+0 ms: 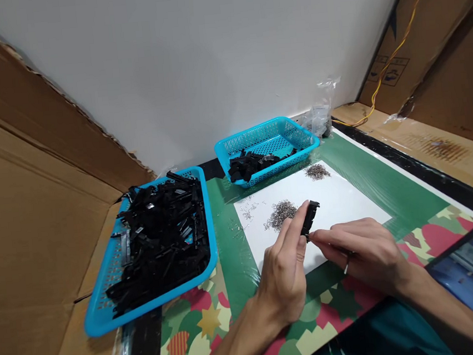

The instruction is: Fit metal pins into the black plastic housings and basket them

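My left hand (285, 273) is closed around a narrow black plastic part (310, 218), which stands tilted up between the thumb and fingers. My right hand (363, 249) is closed too, its fingertips pinched at the lower end of that part. Out from under the right fingers pokes a thin silvery rod (347, 264); the rest of it is hidden in the hand. Just beyond the hands, a pile of tiny metal pieces (282, 214) lies on a white sheet (348, 203). Farther back on the sheet is a smaller, browner pile of tiny metal pieces (317, 172).
On the left stands a blue basket (211, 224) heaped with black plastic parts (162, 235). A second blue basket (299, 129), at the back, holds fewer black parts (247, 164). Behind it is a clear plastic bag (320, 116). Cardboard (24, 192) walls the left side; a yellow cable (399, 44) hangs at right.
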A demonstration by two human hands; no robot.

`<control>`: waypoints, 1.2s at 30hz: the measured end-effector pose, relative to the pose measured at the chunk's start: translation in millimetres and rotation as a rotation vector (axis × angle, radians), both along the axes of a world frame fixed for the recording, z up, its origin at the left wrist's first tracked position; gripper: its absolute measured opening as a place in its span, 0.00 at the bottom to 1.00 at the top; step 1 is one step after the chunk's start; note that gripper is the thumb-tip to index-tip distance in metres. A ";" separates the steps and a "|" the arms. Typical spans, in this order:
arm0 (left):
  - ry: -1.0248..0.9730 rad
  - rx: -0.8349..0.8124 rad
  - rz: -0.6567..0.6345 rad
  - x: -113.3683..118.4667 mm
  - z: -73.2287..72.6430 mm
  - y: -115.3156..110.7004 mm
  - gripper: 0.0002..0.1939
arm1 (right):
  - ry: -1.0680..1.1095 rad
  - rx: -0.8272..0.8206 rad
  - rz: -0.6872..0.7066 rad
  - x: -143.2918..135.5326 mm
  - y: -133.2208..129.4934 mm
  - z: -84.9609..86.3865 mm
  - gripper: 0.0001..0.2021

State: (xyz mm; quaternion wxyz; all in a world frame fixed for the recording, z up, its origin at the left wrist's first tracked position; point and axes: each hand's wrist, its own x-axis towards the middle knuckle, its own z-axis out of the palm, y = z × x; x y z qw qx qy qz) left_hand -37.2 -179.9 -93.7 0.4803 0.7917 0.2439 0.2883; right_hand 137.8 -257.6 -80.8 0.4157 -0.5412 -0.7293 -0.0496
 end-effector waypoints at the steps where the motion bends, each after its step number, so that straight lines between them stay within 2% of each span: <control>1: -0.011 -0.004 0.003 0.1 -0.2 0.0 0.27 | 0.001 -0.004 0.004 0.1 -0.2 -0.1 0.12; 6: -0.030 -0.057 -0.002 0.2 1.4 -0.3 0.27 | 0.043 -0.038 0.070 3.7 1.4 0.1 0.11; 11: -0.045 -0.123 -0.041 -0.7 3.2 0.4 0.28 | 0.125 -0.193 0.161 11.9 5.8 4.3 0.09; 13: -0.051 -0.218 -0.037 -1.1 3.4 0.8 0.29 | 0.144 -0.237 0.170 15.1 7.1 4.4 0.08; 16: -0.070 -0.455 -0.031 -0.4 4.8 0.7 0.30 | 0.192 -0.271 0.180 18.7 7.7 2.7 0.06; 20: -0.202 -0.720 -0.020 4.3 7.3 -2.2 0.29 | 0.245 -0.287 0.180 20.9 6.0 3.0 0.05; 24: -0.268 -0.818 -0.067 8.6 6.7 -6.3 0.29 | 0.243 -0.276 0.211 22.5 2.9 8.5 0.08; 26: -0.234 -0.774 -0.099 7.5 7.9 -6.5 0.29 | 0.224 -0.262 0.230 24.2 1.2 10.9 0.10; 28: -0.142 -0.647 -0.113 3.6 11.6 -4.9 0.28 | 0.199 -0.261 0.243 27.0 -0.8 11.9 0.12; 32: 0.102 -0.111 -0.093 -5.2 20.4 1.4 0.23 | 0.150 -0.243 0.230 36.1 -4.7 9.7 0.13; 34: 0.148 0.148 -0.064 -6.3 20.0 4.2 0.24 | 0.130 -0.249 0.221 40.9 -5.8 8.3 0.13; 36: 0.134 0.303 -0.032 -5.1 15.7 5.7 0.19 | 0.113 -0.278 0.222 44.3 -6.1 7.7 0.13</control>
